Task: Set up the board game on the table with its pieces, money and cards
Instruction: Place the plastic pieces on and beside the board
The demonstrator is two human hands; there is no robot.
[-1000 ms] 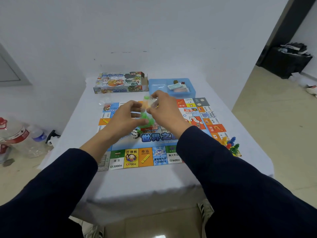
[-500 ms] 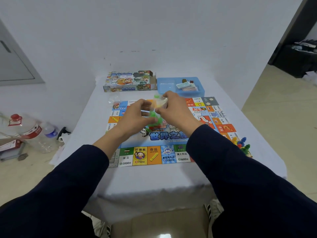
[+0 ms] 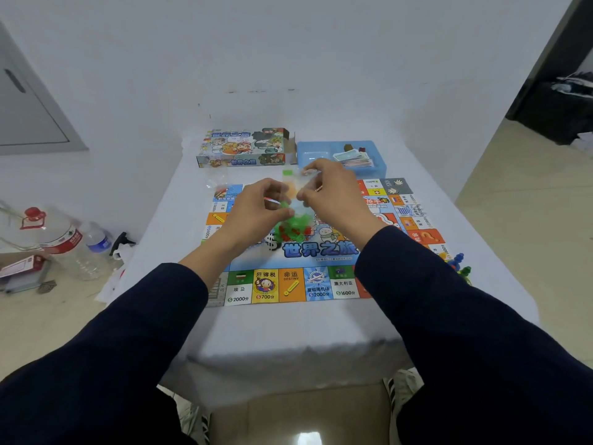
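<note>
The colourful game board (image 3: pixel 288 284) lies flat on the white-covered table (image 3: pixel 288 329). Above its middle both hands hold a small clear plastic bag (image 3: pixel 293 187) with green and red pieces hanging in its lower part (image 3: pixel 290 228). My left hand (image 3: pixel 256 210) pinches the bag's left edge; my right hand (image 3: pixel 330 194) pinches its top right. The game box (image 3: pixel 244 147) lies at the table's far edge. Beside it a blue tray (image 3: pixel 311 154) holds a stack of paper money (image 3: pixel 353 157). Coloured pawns (image 3: pixel 460 266) stand by the board's right edge.
An empty clear bag (image 3: pixel 216 181) lies by the board's far left corner. Plastic bottles (image 3: pixel 64 239) and clutter sit on the floor to the left. A white wall rises behind the table, with a dark doorway at right.
Both hands kept holding the bag of pieces above the board; the fingers shifted slightly at its top. The camera view drifted a little to the left.
</note>
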